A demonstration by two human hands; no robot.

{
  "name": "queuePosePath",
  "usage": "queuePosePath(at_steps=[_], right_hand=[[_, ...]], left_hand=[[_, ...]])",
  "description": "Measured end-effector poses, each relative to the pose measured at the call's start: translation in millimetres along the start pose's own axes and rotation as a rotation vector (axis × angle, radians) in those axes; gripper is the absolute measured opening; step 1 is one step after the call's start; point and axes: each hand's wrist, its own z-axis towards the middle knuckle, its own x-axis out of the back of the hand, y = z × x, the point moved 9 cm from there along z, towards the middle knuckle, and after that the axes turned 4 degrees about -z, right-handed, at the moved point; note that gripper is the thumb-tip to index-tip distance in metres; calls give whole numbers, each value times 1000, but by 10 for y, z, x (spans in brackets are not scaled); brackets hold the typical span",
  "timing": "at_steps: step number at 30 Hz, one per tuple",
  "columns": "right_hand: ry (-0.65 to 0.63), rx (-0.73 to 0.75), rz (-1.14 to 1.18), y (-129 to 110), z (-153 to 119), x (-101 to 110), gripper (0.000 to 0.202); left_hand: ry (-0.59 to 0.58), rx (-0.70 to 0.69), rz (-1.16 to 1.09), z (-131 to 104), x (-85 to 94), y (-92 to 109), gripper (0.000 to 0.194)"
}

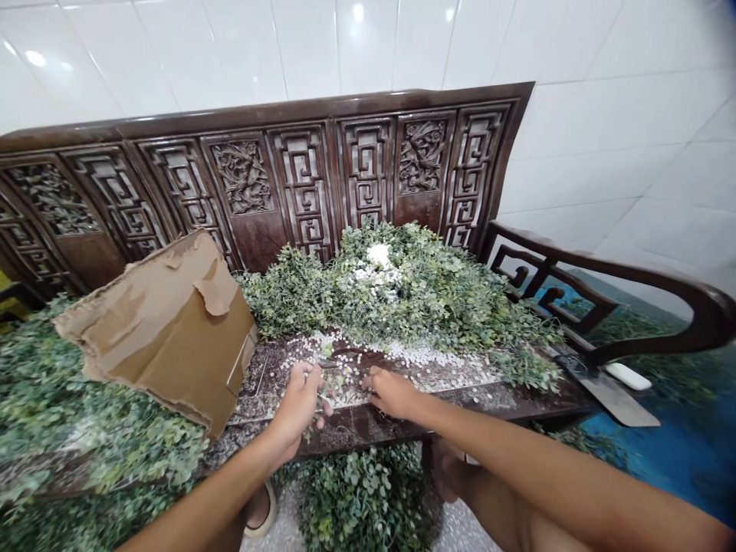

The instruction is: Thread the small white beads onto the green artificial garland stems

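My left hand (300, 406) is closed at the front of a dark wooden bench seat (356, 431), its fingers around a small leafy sprig (338, 380) that looks artificial. To its right, my right hand (395, 392) is curled with fingertips pinched by the sprig's other side; what they hold is too small to make out. Small white round pieces (425, 356) lie scattered over the seat around both hands. Behind them a big heap of green leafy sprigs (448, 295) rests against the carved backrest, with a pile of white pieces (378, 257) on top.
A torn cardboard piece (172, 330) leans at the left, with a bent metal wire (238, 356) beside it. More greenery (57, 391) covers the left side, and some (368, 498) is below the seat. A flat blade (618, 395) and a white oblong object (629, 376) lie by the right armrest (649, 287).
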Motion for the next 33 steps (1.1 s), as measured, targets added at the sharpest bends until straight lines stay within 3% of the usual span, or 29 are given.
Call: queuePosePath(at_steps=[7, 12, 16, 22, 26, 33], right_hand=[[18, 31, -19, -146, 62, -56, 19], [118, 8, 48, -116, 100, 94, 15], [183, 35, 166, -148, 123, 268, 19], [263, 148, 605, -367, 0, 552, 17], [213, 163, 866, -510, -79, 631, 7], [233, 77, 1141, -514, -82, 631, 20]], left_hand=[[-80, -57, -173, 71, -85, -14, 29], [-132, -29, -305, 51, -123, -4, 41], [-157, -47, -284, 17, -128, 67, 32], [-117, -166, -169, 55, -19, 164, 27], [-55, -217, -99, 99, 59, 180, 30], [-86, -168, -338, 98, -16, 192, 38]])
